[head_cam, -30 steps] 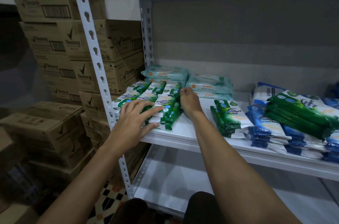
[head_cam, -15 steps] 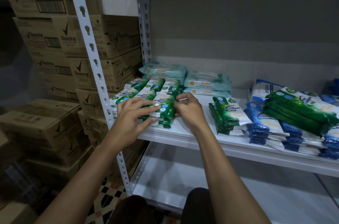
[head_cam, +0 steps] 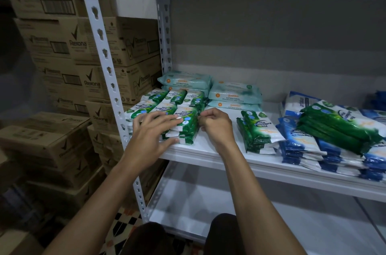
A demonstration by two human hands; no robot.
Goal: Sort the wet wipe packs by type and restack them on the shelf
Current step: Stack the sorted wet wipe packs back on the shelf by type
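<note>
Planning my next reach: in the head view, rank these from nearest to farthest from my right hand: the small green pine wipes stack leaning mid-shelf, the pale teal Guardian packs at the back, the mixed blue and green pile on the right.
1. Small green pine wipes stack, just right of the right hand.
2. Pale teal Guardian packs, behind it.
3. Mixed blue and green pile, far right.

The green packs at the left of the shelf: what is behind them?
Behind the green packs lie pale teal wipe packs, stacked against the back wall. A second teal stack sits to their right. The lower teal packs on the left are hidden by the green ones.
</note>
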